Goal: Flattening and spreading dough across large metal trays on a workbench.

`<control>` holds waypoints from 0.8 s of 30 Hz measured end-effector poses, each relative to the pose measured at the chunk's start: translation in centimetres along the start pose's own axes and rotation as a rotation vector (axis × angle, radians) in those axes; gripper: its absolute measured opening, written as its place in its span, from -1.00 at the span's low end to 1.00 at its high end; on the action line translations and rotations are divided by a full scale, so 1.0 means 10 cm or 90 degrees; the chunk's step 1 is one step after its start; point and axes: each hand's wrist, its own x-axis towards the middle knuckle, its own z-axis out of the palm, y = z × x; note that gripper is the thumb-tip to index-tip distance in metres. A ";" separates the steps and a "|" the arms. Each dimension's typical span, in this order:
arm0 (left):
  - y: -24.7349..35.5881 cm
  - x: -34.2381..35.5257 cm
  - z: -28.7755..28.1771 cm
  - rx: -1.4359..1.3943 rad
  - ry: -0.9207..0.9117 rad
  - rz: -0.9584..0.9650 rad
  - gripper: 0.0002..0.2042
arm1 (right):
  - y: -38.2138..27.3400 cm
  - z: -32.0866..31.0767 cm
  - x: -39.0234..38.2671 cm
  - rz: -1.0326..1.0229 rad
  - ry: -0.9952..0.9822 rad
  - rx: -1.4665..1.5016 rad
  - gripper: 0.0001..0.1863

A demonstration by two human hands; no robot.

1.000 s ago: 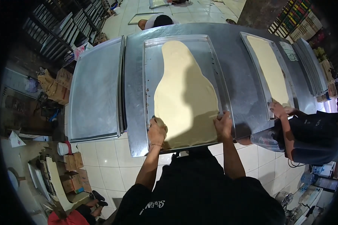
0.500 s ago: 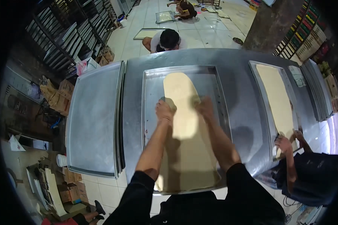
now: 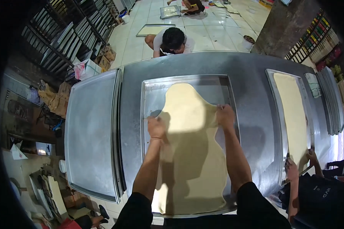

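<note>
A pale yellow sheet of dough (image 3: 191,152) lies in a large metal tray (image 3: 156,89) on a steel table (image 3: 252,103). My left hand (image 3: 156,127) rests on the dough's left edge, about halfway up the tray. My right hand (image 3: 225,115) presses on the dough's right edge, close to the tray's right rim. Both arms reach forward over the dough, and their shadows fall across its near half. The dough's far end narrows to a rounded lobe.
An empty tray (image 3: 91,133) lies to the left. On the right, another person's hands (image 3: 300,164) work a second dough sheet (image 3: 292,110) in a tray. A person (image 3: 172,40) crouches beyond the table. Racks of trays (image 3: 61,34) stand at back left.
My hands slid from the dough's near corners to the far end, then spread apart to its left and right edges at mid tray. The view tilted toward the far side.
</note>
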 end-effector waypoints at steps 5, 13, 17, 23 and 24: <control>1.43 0.23 0.41 0.196 0.081 -0.069 -0.53 | -0.35 0.59 0.28 -0.206 0.204 -0.222 -0.66; 1.34 0.53 0.67 0.027 0.071 0.025 -0.61 | -0.80 0.90 0.22 -0.190 0.051 -0.079 -0.64; 1.12 0.98 0.63 -0.297 -0.071 -0.046 -0.78 | -0.51 0.79 0.77 -0.252 0.005 0.182 -0.79; 0.89 1.44 0.37 -0.512 -0.088 -0.071 -0.91 | -0.11 0.08 1.53 -0.066 -0.022 0.554 -0.95; 0.87 1.46 0.39 -0.511 -0.087 -0.071 -0.91 | -0.12 0.09 1.55 -0.066 -0.023 0.554 -0.95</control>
